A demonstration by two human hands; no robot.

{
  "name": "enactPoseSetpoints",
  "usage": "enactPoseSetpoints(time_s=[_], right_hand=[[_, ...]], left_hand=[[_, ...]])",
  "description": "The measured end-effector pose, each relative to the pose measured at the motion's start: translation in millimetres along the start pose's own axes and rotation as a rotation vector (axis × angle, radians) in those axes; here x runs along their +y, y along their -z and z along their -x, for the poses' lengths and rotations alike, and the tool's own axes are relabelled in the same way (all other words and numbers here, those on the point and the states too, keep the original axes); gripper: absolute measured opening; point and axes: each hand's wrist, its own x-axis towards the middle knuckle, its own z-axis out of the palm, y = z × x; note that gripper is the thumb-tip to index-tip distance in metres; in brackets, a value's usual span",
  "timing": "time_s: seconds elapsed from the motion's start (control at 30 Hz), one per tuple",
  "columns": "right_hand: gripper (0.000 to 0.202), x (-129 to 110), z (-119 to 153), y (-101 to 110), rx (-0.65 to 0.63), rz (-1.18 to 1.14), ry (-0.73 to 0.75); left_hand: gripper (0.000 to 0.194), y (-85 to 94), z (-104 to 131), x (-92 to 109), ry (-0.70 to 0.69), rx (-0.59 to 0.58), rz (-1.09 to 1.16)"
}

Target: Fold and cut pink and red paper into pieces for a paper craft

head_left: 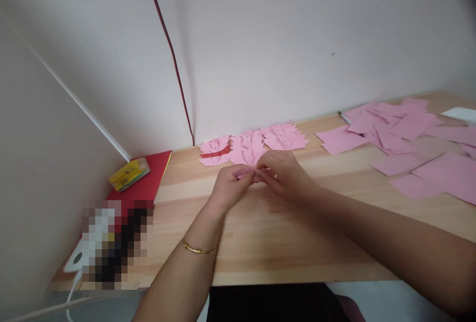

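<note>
Between both hands, above the wooden table (pixel 178 213), is a small folded piece of pink paper (pixel 243 173). My left hand (pixel 229 187) grips its left side, thumb on top. My right hand (pixel 286 176) pinches the right side with its fingertips, which meet those of the left. Most of the paper is hidden by the fingers, so its full shape cannot be made out. Just beyond the hands, rows of folded pink paper pieces (pixel 247 146) lie by the wall, with one folded red paper piece (pixel 215 152) among them at the left.
Loose pink sheets (pixel 390 126) are spread over the right side, with a pen (pixel 344 118) beside them. On the left lie red sheets (pixel 143 183) and a yellow packet (pixel 128 176). A blurred-out patch covers items at the front left. A dark red cord (pixel 171 49) runs down the wall.
</note>
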Motion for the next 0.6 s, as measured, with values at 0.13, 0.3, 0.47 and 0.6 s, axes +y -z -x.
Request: enactPoseSetpoints(time_s=[0.13, 0.3, 0.47, 0.6], right_hand=[[0.015, -0.6, -1.0, 0.0, -0.009, 0.007, 0.021], [0.015, -4.8, -0.8, -0.2, 0.024, -0.118, -0.031], [0.016, -8.0, 0.4, -0.6, -0.026, -0.195, -0.130], [0.017, -7.4, 0.4, -0.4, -0.077, -0.262, -0.171]], left_hand=[[0.019, 0.0, -1.0, -4.1, 0.011, -0.034, 0.056], [0.021, -0.7, -2.5, -5.2, 0.073, -0.034, 0.227], [0.015, 3.0, -2.7, 2.1, 0.056, -0.006, 0.161], [0.018, 8.4, -2.1, 6.5, 0.105, -0.072, 0.176]])
